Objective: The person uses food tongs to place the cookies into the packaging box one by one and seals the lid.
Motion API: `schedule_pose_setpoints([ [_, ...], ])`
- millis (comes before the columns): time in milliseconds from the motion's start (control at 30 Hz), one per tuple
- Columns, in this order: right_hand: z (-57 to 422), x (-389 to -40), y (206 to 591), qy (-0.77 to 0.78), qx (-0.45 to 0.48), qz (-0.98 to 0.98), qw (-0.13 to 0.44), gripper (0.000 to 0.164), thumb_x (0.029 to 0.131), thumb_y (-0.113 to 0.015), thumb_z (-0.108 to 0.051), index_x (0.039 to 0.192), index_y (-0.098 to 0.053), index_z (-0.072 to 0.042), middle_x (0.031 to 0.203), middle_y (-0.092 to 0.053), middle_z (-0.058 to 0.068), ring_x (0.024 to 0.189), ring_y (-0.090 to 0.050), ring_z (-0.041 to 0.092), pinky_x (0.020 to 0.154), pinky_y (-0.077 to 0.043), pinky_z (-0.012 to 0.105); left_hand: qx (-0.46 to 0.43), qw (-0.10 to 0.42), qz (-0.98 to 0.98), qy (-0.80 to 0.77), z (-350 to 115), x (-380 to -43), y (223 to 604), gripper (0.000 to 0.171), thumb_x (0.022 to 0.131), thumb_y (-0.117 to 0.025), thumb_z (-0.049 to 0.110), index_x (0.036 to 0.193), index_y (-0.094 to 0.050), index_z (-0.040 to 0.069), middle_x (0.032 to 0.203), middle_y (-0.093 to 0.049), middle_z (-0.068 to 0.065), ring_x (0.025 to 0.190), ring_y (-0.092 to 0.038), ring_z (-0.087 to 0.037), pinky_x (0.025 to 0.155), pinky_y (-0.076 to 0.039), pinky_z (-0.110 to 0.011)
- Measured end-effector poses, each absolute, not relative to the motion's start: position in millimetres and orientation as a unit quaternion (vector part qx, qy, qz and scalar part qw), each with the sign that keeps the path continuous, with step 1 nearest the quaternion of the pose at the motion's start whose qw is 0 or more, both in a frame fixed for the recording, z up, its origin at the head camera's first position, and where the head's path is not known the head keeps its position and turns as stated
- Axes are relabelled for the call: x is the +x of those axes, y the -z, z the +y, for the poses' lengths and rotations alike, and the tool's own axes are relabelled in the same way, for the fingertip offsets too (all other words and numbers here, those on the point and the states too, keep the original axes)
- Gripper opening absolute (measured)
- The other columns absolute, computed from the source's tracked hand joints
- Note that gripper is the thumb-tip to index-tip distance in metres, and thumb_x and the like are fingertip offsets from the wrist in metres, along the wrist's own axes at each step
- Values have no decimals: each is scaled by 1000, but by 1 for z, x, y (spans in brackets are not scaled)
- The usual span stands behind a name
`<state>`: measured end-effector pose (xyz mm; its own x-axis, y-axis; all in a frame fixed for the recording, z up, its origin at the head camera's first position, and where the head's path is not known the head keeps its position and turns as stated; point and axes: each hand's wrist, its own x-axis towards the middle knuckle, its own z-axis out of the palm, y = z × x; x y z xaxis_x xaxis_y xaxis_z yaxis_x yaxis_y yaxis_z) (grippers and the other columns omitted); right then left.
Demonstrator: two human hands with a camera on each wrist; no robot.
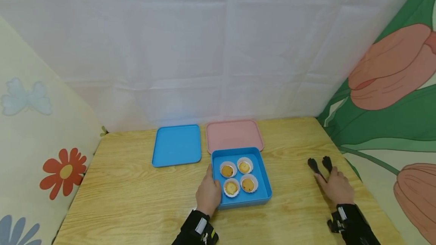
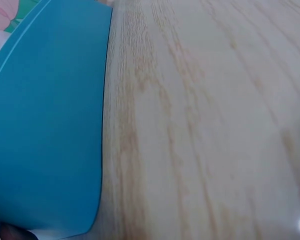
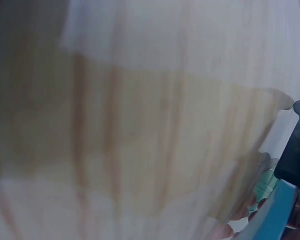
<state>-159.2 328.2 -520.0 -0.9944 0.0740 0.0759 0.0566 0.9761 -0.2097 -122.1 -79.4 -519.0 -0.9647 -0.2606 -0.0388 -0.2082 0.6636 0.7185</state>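
Observation:
A blue box [image 1: 262, 184] with low walls holds several small muffins [image 1: 227, 171] in white paper cups. My left hand [image 1: 208, 193] grips the box's left wall, near the front corner. In the left wrist view the outer wall of the blue box [image 2: 50, 120] fills the left side, and a dark fingertip shows at the bottom corner. Far to the right, my right hand [image 1: 338, 188] holds tongs [image 1: 315, 166] with two black heads, spread apart and pointing away from me. Part of the tongs [image 3: 292, 157], black and blue, shows at the right wrist view's edge.
A flat blue tray [image 1: 177, 145] lies at the back left of the wooden table [image 1: 136, 199]. Beside it lies a pink tray [image 1: 234, 133], just behind the blue box. A white cloth [image 1: 170, 48] hangs behind the table; patterned cloths hang at both sides.

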Motion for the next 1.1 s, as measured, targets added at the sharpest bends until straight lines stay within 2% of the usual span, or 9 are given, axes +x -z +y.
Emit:
schedule_pose_setpoints([
  [233, 325, -160, 520, -105, -50, -992, 39, 86, 89, -45, -51, 121, -30, 27, 103, -40, 48, 88, -45, 59, 68, -39, 60, 136, 37, -909, 393, -81, -122, 518, 52, 88, -50, 16, 137, -39, 3, 124, -55, -17, 95, -60, -32, 72, -48, -49],
  [333, 324, -160, 521, -107, -58, -992, 36, 88, 89, -44, -53, 122, -29, 27, 108, -38, 48, 96, -40, 60, 71, -38, 62, 142, 54, -904, 399, -82, -121, 518, 47, 89, -49, 21, 132, -45, 1, 123, -55, -17, 101, -58, -34, 77, -46, -51],
  [500, 320, -156, 520, -104, -54, -990, 76, 85, 88, -50, -48, 120, -31, 28, 111, -35, 49, 104, -31, 60, 72, -36, 64, 149, 79, -890, 424, -89, -117, 515, 45, 95, -42, 31, 128, -49, 1, 123, -54, -17, 108, -54, -33, 84, -43, -50],
  [567, 318, -155, 518, -105, -47, -988, 105, 81, 87, -55, -43, 119, -32, 28, 112, -35, 48, 106, -30, 60, 73, -35, 65, 145, 94, -890, 422, -96, -118, 510, 44, 95, -42, 31, 127, -50, 1, 120, -56, -17, 105, -56, -32, 82, -45, -49],
  [667, 314, -154, 516, -103, -34, -983, 145, 76, 84, -60, -36, 119, -34, 26, 115, -34, 46, 109, -28, 59, 76, -33, 65, 139, 126, -897, 401, -111, -125, 502, 40, 93, -46, 27, 122, -54, 0, 100, -61, -15, 81, -60, -27, 66, -48, -43],
  [733, 310, -154, 514, -99, -24, -981, 166, 74, 83, -62, -32, 120, -34, 25, 116, -34, 45, 111, -28, 57, 78, -33, 65, 131, 144, -906, 377, -123, -134, 497, 36, 92, -50, 24, 118, -57, 0, 87, -60, -12, 65, -56, -22, 52, -45, -38],
  [800, 305, -154, 512, -94, -14, -979, 181, 72, 82, -64, -29, 120, -35, 24, 116, -35, 43, 111, -28, 55, 77, -34, 64, 121, 154, -915, 353, -134, -144, 493, 32, 90, -53, 21, 113, -60, 0, 81, -58, -11, 59, -52, -20, 47, -41, -34],
  [933, 294, -153, 505, -96, 2, -978, 186, 71, 82, -64, -26, 124, -33, 22, 119, -35, 40, 113, -28, 53, 76, -35, 62, 98, 144, -934, 312, -149, -165, 489, 29, 88, -58, 19, 106, -62, -3, 91, -60, -17, 71, -58, -27, 56, -46, -39],
  [1100, 278, -150, 503, -104, 30, -975, 193, 74, 80, -65, -26, 127, -33, 21, 121, -36, 38, 115, -28, 53, 80, -33, 63, 89, 104, -950, 282, -154, -186, 497, 30, 86, -62, 20, 102, -62, -5, 95, -57, -22, 87, -55, -37, 69, -46, -46],
])
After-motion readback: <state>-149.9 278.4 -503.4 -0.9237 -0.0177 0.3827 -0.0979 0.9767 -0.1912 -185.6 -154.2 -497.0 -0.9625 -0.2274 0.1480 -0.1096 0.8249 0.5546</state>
